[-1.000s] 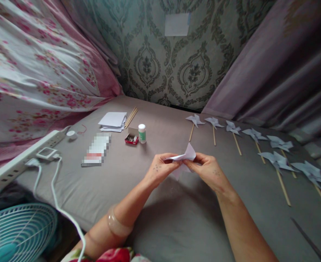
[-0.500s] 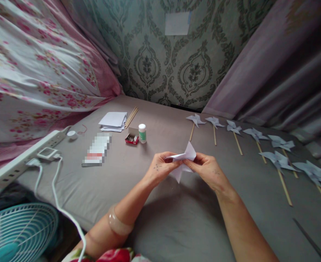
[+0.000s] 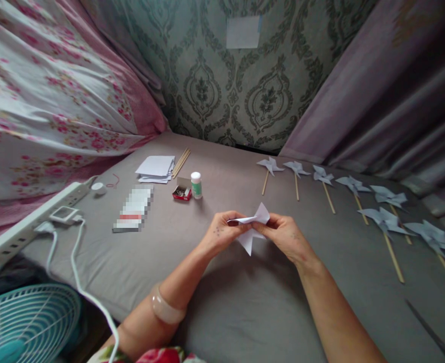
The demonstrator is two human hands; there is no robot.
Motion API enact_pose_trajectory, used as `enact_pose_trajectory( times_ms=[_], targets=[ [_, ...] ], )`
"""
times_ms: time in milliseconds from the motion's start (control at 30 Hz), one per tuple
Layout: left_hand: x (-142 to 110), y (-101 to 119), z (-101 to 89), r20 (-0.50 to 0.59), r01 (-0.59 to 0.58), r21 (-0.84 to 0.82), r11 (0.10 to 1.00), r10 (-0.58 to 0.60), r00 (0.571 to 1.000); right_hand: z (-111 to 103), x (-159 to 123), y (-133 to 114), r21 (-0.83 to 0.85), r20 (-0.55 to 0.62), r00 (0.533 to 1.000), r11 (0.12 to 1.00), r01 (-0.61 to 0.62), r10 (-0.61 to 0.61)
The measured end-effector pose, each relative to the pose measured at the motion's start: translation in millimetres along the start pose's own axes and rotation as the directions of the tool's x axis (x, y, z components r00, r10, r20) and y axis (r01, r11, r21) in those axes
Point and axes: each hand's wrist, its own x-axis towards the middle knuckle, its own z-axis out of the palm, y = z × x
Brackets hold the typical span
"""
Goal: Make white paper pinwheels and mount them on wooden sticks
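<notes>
Between both hands is a white paper pinwheel [image 3: 262, 214] with no stick on it, its blades folded and pointed. My left hand [image 3: 224, 232] pinches it from the left, thumb toward its middle. From the right, my right hand [image 3: 282, 232] grips the same paper, the thumb pressed near the centre. Fingers behind the paper are partly hidden. Beyond my hands stand a small open red box [image 3: 182, 193] of tiny metal pieces and a white-capped bottle [image 3: 196, 185] with a green label.
Several finished pinwheels on sticks [image 3: 384, 222] lie along the right. Folded white paper [image 3: 154, 167] and wooden sticks [image 3: 181, 162] lie at the back left. A power strip [image 3: 29, 222] with cables runs along the left edge, above a fan [image 3: 25, 322]. A dark blade-like object [image 3: 430, 330] lies front right.
Both hands keep hold of the paper pinwheel, which has tilted slightly; its upper blade sits a little lower. The whole view has shifted a touch.
</notes>
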Motion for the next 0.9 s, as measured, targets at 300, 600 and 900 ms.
enact_pose_trajectory(
  times_ms=[300, 600, 900],
  targets=[
    [4.1, -7.1, -2.4, -0.005, -0.025, 0.057, 0.998, 0.026, 1.000, -0.3, 2.4, 5.0, -0.042, -0.006, 1.000, 0.999, 0.019, -0.019],
    [2.9, -2.1, -1.1, -0.034, -0.015, 0.049, 0.999, 0.017, 0.999, 4.2, 2.5, 5.9, 0.009, -0.029, 1.000, 1.000, -0.006, 0.007],
    [1.7, 0.1, -0.4, -0.049, -0.011, 0.047, 0.999, 0.013, 0.999, 5.9, 4.0, 8.4, 0.022, -0.053, 0.999, 1.000, 0.005, -0.003]
  ],
)
